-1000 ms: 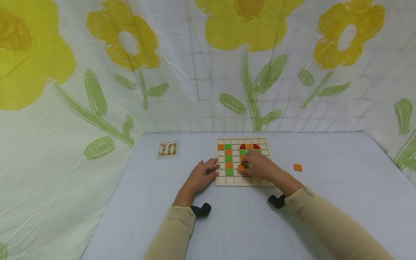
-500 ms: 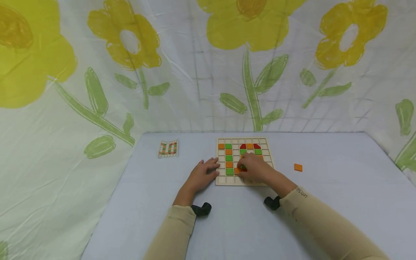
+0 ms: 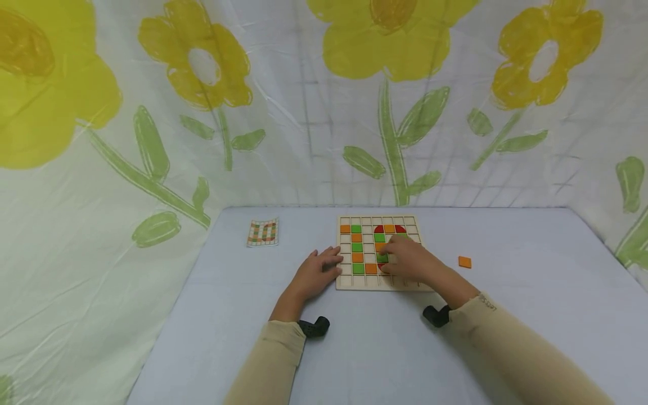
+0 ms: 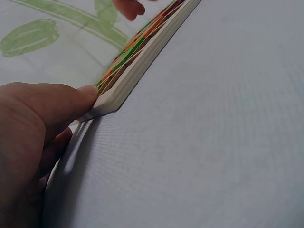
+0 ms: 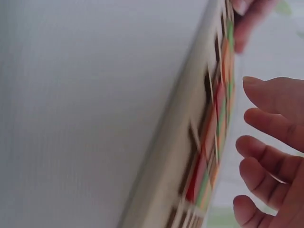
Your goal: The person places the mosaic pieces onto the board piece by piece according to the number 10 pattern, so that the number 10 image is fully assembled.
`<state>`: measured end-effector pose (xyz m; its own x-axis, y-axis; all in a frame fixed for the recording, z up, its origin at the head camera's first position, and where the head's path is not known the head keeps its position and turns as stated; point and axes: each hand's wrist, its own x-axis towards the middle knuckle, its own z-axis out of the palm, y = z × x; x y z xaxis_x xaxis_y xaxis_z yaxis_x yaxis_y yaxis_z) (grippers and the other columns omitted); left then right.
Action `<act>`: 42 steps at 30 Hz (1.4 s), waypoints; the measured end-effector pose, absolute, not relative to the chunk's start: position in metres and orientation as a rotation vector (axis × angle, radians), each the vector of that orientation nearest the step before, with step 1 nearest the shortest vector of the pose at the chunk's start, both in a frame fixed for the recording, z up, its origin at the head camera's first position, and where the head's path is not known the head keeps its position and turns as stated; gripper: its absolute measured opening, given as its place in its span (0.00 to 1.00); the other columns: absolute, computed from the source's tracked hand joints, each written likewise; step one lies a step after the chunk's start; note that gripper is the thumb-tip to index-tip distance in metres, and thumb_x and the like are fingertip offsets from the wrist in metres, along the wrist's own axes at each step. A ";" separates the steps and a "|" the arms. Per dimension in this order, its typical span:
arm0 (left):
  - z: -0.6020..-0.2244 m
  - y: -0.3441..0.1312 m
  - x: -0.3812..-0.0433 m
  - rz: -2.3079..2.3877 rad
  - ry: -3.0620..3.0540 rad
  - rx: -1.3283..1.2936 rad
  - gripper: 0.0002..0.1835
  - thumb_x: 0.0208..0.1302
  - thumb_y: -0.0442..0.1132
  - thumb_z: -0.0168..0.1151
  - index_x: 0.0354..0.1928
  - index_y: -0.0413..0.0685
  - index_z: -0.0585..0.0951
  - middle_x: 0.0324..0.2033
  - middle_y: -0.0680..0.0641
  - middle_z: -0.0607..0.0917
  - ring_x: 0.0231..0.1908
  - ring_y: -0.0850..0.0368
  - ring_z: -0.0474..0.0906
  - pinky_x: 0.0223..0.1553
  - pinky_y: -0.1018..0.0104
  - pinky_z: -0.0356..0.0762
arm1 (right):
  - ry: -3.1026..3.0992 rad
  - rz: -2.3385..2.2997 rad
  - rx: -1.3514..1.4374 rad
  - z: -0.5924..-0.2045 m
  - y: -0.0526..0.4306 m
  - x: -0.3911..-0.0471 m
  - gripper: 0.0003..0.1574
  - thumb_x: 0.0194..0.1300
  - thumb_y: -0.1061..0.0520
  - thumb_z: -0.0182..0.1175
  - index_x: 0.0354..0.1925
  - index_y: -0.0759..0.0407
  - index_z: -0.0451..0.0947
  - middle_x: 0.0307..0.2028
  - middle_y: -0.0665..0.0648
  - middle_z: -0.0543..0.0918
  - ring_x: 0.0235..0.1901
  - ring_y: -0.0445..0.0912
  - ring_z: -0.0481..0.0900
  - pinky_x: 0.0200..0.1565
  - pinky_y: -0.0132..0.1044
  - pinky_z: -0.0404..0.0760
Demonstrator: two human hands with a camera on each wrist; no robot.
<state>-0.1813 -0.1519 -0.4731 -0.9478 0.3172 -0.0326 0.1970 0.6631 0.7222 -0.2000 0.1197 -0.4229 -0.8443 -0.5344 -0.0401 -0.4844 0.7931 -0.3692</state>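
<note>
A wooden grid board lies on the table with green, orange and red tiles in its cells. My left hand rests against the board's left edge; in the left wrist view its straight thumb touches the near corner. Over the board's middle hovers my right hand, fingers loosely bent. The right wrist view shows its fingertips apart, with nothing between them. An orange tile sits in the lower row, beside a green tile. Some tiles are hidden under the right hand.
A single orange tile lies on the table to the right of the board. At the back left is a small pattern card with a coloured grid. A flower-printed curtain hangs behind the table.
My right hand slid an orange tile left to the cell beside the green one, let it go and drew back to the right. The left hand stayed in place.
</note>
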 end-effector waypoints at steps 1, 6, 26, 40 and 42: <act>-0.473 -0.152 -0.181 1.153 2.721 0.421 0.20 0.69 0.46 0.61 0.62 0.54 0.80 0.70 0.61 0.68 0.73 0.61 0.58 0.79 0.56 0.41 | 2.841 -0.537 -0.790 -0.422 0.127 -0.200 0.19 0.61 0.51 0.68 0.48 0.58 0.84 0.46 0.57 0.81 0.47 0.52 0.76 0.50 0.48 0.81; -0.474 -0.151 -0.181 1.151 2.721 0.400 0.20 0.69 0.46 0.61 0.61 0.54 0.80 0.70 0.61 0.68 0.73 0.60 0.58 0.79 0.54 0.41 | 2.844 -0.604 -0.654 -0.418 0.169 -0.203 0.23 0.63 0.51 0.66 0.52 0.63 0.82 0.49 0.61 0.80 0.50 0.57 0.76 0.53 0.54 0.80; -0.476 -0.154 -0.182 1.181 2.732 0.402 0.20 0.70 0.46 0.61 0.62 0.54 0.80 0.70 0.61 0.68 0.73 0.60 0.58 0.79 0.55 0.42 | 2.854 -0.635 -0.359 -0.428 0.276 -0.193 0.24 0.58 0.54 0.69 0.47 0.70 0.82 0.43 0.64 0.79 0.40 0.54 0.77 0.40 0.45 0.79; -0.474 -0.153 -0.181 1.207 2.711 0.417 0.20 0.69 0.45 0.61 0.61 0.52 0.80 0.70 0.60 0.69 0.73 0.60 0.59 0.79 0.56 0.42 | 2.908 -0.601 -0.421 -0.432 0.267 -0.192 0.16 0.62 0.56 0.67 0.42 0.69 0.84 0.38 0.61 0.81 0.35 0.50 0.77 0.36 0.43 0.79; -0.473 -0.152 -0.181 1.205 2.709 0.420 0.20 0.69 0.45 0.61 0.61 0.52 0.80 0.70 0.60 0.69 0.73 0.60 0.59 0.79 0.56 0.42 | 2.914 -0.593 -0.441 -0.431 0.257 -0.192 0.15 0.62 0.57 0.66 0.43 0.68 0.84 0.38 0.61 0.81 0.36 0.50 0.78 0.37 0.44 0.80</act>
